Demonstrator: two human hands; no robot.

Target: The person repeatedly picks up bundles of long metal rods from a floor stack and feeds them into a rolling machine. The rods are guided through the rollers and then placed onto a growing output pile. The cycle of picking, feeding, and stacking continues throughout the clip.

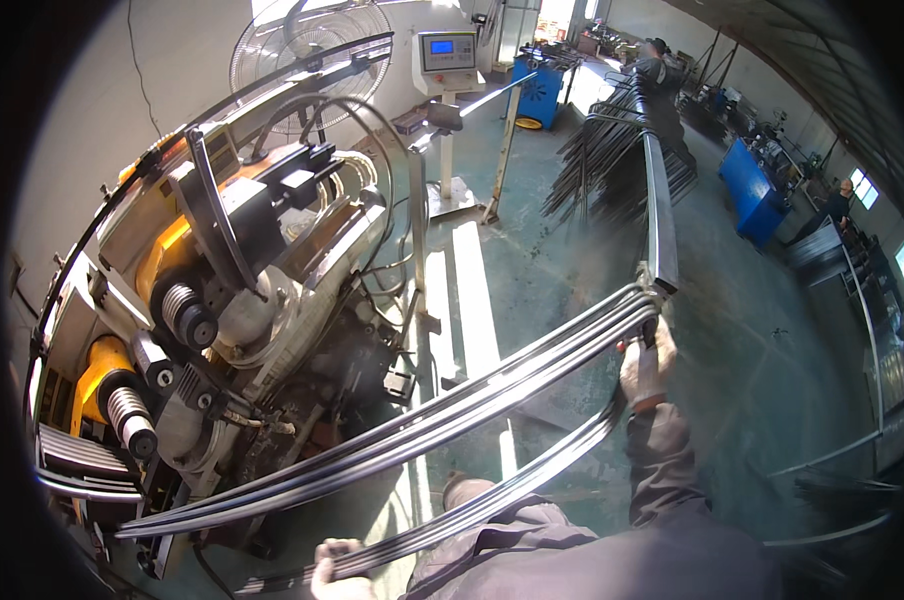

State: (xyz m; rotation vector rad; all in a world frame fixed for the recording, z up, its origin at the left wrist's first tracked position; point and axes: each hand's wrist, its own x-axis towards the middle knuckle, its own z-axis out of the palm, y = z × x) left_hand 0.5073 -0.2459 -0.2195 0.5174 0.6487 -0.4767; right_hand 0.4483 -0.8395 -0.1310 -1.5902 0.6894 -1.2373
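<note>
A bundle of shiny metal tubes (402,432) slants from the bending machine at lower left up toward the right. Its bent right-hand ends lie against the end of a grey metal rail (658,220). My right hand (648,368), in a pale glove, is closed around the tubes just below that rail end. A lower run of tubes (492,505) passes in front of my body; whether it joins the upper run behind my right hand, I cannot tell. At the bottom, my left hand (340,570) is gloved too and closed around this lower run.
The bending machine (262,310) with ribbed rollers stands at left, a fan (307,70) behind it. A control panel (447,52) rises on a post. Dark rods (612,155) hang along the rail. Two people (657,65) are farther off, near blue machines (752,190).
</note>
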